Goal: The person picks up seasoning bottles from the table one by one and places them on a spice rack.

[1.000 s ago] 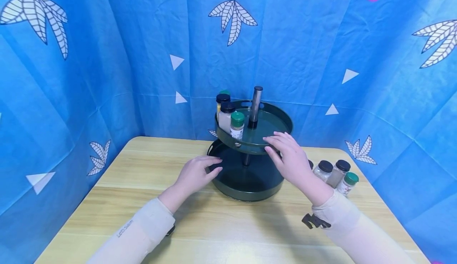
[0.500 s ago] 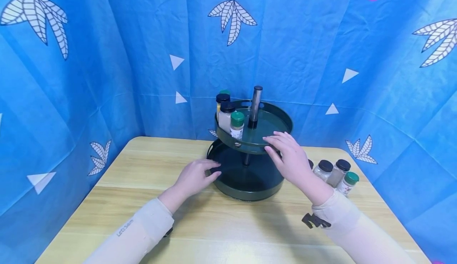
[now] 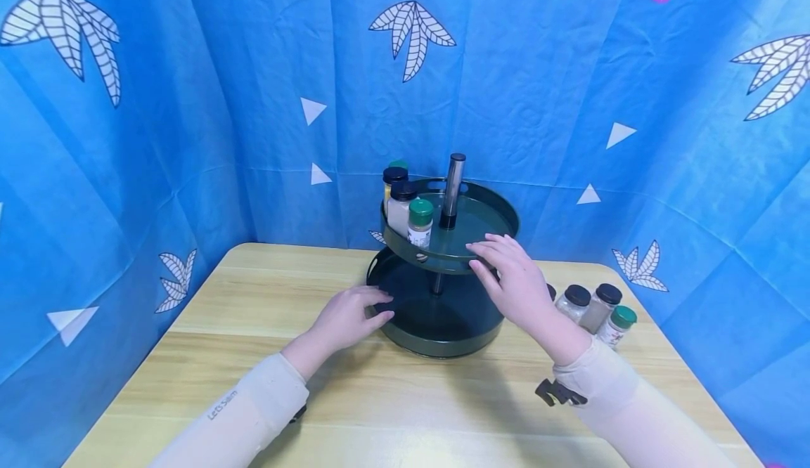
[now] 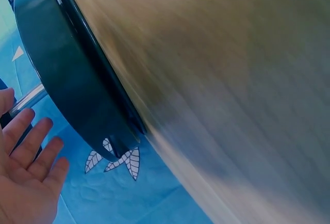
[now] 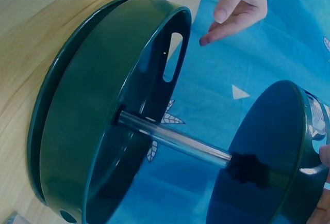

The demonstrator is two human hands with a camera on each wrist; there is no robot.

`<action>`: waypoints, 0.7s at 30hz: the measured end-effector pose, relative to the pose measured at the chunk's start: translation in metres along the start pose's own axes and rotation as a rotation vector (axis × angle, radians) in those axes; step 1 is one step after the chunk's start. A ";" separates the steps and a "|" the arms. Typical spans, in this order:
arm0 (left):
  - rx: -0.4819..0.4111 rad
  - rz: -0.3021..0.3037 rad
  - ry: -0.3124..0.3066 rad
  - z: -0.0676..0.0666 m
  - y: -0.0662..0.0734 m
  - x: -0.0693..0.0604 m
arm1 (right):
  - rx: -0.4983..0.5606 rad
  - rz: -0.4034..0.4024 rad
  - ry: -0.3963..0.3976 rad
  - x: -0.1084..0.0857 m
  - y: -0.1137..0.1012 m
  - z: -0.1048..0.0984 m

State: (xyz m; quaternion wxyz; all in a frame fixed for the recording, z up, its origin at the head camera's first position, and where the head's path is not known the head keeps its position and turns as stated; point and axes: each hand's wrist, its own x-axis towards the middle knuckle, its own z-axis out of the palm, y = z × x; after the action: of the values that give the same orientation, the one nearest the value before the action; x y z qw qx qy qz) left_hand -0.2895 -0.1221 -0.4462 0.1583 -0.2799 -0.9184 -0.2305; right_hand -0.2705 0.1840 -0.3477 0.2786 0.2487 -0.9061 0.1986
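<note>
Blue cloth (image 3: 538,74) printed with leaves and white triangles hangs along the back and both sides of the frame, around a pale wood-grained table (image 3: 253,306) that fills the lower half. Just right of the centre of the frame stands my dark green two-tier rack (image 3: 443,317), a metal post (image 3: 453,190) rising above its upper tray (image 3: 477,225).

At the front right of that tray, my right hand (image 3: 509,278) grips the rim, fingers over the edge and thumb outside. My left hand (image 3: 348,317), lower and left of centre, holds nothing; its fingers are loosely spread beside the left edge of the lower tray (image 3: 436,347), and the right wrist view shows a gap between them.

On the left of the upper tray I see a green-capped jar (image 3: 420,223) at the front, a pale jar with a black cap (image 3: 399,215), a yellow-filled jar (image 3: 388,190) and another green cap (image 3: 397,164) behind. Right of centre, beyond my forearm, a cluster of jars (image 3: 599,308) stands on the table, one partly hidden.
</note>
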 end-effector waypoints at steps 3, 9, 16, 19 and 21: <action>-0.006 0.009 -0.029 0.001 -0.002 0.000 | -0.001 -0.004 0.003 0.000 0.000 0.000; -0.041 0.017 -0.113 0.004 -0.003 -0.001 | 0.000 -0.008 0.004 0.000 0.000 0.000; -0.059 0.033 -0.169 0.002 -0.001 -0.003 | -0.001 0.003 -0.008 0.000 -0.001 -0.001; -0.059 0.051 -0.184 0.001 0.000 -0.003 | 0.003 0.003 -0.009 0.000 -0.001 -0.001; -0.059 0.056 -0.189 0.001 0.000 -0.003 | 0.004 0.003 -0.007 -0.001 -0.001 -0.001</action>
State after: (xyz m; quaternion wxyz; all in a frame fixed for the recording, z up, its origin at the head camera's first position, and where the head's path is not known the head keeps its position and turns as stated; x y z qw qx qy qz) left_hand -0.2872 -0.1231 -0.4479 0.0689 -0.3307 -0.9138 -0.2256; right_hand -0.2694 0.1840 -0.3472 0.2747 0.2488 -0.9070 0.2001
